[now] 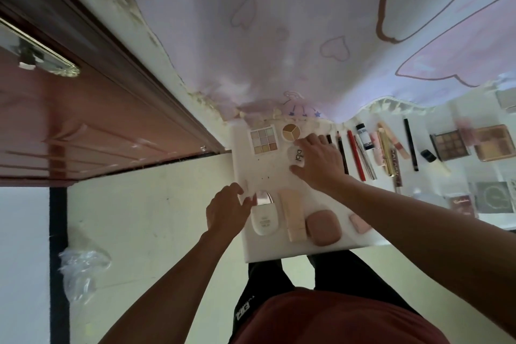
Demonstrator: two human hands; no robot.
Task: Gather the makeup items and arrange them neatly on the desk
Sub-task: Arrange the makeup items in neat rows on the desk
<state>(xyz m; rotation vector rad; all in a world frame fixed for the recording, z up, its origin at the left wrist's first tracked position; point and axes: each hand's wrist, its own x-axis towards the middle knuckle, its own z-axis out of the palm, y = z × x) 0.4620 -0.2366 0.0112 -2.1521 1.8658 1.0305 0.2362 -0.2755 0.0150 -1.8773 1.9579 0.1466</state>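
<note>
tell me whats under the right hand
A white oval compact with black lettering, gripped by the right hand. Its right edge is covered by the fingers.

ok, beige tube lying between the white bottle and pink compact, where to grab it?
Pinch the beige tube across its width at the far half, from above. It lies flat; the pink compact crowds its near right side and the white bottle runs along its left, so the far end has most finger room.
</note>
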